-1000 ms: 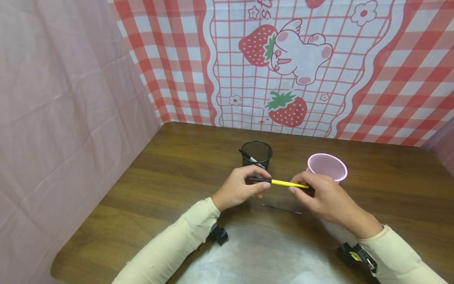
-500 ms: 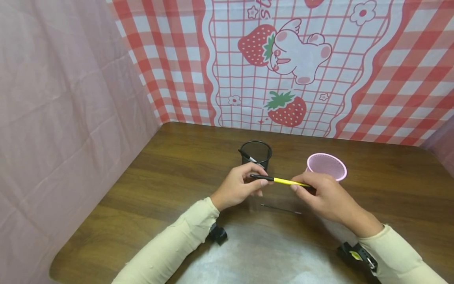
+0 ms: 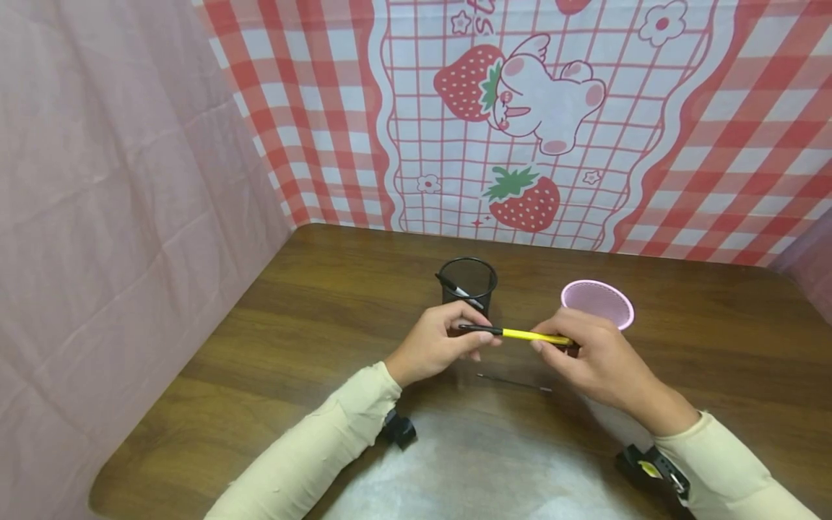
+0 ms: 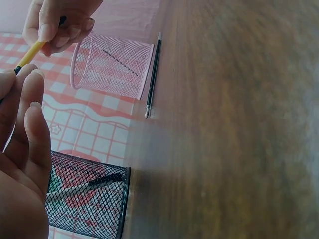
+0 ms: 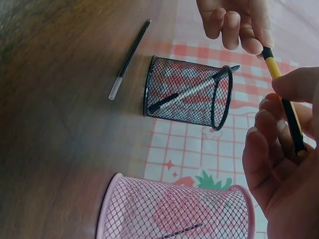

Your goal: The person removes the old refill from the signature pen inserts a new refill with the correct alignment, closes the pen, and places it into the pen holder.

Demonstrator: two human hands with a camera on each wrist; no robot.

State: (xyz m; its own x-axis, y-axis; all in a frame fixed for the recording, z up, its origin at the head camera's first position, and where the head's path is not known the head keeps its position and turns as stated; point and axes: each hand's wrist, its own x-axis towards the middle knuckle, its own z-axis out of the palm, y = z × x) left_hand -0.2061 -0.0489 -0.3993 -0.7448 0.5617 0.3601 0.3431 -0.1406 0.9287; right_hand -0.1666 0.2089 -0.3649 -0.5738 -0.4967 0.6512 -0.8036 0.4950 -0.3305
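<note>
Both hands hold a yellow pen [image 3: 529, 335] with black ends level above the table. My left hand [image 3: 437, 341] pinches its black left end, seen as fingers [image 4: 25, 124] in the left wrist view. My right hand [image 3: 585, 354] grips the right end, and the pen [image 5: 281, 97] runs through those fingers in the right wrist view. A thin black pen refill [image 3: 515, 382] lies on the table under the hands. Behind the hands stand a black mesh cup [image 3: 469, 282] with a pen inside and a pink mesh cup [image 3: 598, 303].
The brown wooden table [image 3: 260, 347] is walled by a pink cloth on the left and a red checked strawberry cloth [image 3: 520, 123] at the back. The refill [image 5: 129, 59] lies near the black cup [image 5: 187, 92]; the pink cup [image 4: 112, 64] holds a thin dark stick.
Between the frames the hands and the pen only shift slightly; the pen's left end dips a little. Cups and refill stay put.
</note>
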